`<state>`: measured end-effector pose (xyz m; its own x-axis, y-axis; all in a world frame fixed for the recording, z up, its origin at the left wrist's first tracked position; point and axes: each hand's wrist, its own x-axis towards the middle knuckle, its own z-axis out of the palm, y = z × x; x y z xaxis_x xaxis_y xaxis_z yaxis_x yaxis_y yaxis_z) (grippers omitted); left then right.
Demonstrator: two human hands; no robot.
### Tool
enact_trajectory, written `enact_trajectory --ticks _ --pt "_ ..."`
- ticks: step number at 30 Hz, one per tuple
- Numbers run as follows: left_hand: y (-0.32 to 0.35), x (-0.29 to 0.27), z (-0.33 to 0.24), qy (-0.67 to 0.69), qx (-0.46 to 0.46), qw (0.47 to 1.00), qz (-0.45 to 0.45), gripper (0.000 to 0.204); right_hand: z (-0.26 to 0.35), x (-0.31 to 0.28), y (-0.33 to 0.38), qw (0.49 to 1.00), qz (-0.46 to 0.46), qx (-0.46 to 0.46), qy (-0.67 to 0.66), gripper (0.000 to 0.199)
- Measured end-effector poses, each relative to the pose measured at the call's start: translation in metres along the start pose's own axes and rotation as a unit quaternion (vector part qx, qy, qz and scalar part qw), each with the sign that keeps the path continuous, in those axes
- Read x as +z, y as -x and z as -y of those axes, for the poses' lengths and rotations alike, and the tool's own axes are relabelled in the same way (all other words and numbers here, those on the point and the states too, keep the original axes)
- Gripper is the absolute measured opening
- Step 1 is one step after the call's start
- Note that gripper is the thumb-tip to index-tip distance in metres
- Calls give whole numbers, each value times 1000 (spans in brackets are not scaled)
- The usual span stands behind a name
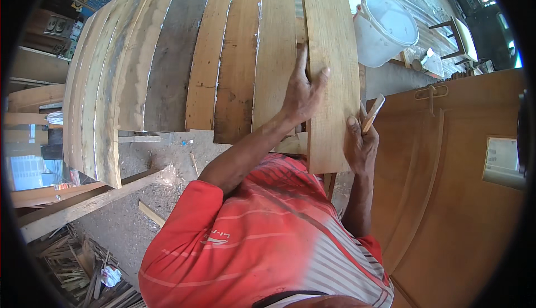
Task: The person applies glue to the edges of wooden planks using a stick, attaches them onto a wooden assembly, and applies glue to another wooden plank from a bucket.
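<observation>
A long, light-brown wooden board (333,29) lies lengthwise in front of me, its near end close to my red shirt. My left hand (304,93) grips its left edge, the thumb over the top face and fingers along the side. At the right edge, near the close end, my right hand (363,145) touches the board with its thumb. A short flat wooden stick (373,114), whitish at its upper end, is held in that same hand. Left of the board, several planks (240,57) lie side by side with white, glue-like lines along their edges.
A white plastic bucket (385,29) stands at the far right. A brown panelled door (419,179) with a metal latch (431,93) fills the right side. A small stool (460,40) stands beyond. Wood scraps (89,269) lie on the floor at lower left, below a wooden beam (84,207).
</observation>
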<state>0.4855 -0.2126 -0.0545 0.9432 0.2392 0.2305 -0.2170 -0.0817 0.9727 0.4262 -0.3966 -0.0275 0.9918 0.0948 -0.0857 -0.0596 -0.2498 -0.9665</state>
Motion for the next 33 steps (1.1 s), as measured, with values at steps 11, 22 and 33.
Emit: enact_trajectory --ticks 11,22,33 --pt "58 -89 -64 -41 -226 921 314 62 -73 0 -16 995 5 94 -44 62" --pt "155 -121 13 -99 -377 843 371 78 -77 30 -55 995 -2 84 -48 53" --pt "147 -88 36 352 -524 769 99 60 -76 44 -64 989 -19 108 -96 57"
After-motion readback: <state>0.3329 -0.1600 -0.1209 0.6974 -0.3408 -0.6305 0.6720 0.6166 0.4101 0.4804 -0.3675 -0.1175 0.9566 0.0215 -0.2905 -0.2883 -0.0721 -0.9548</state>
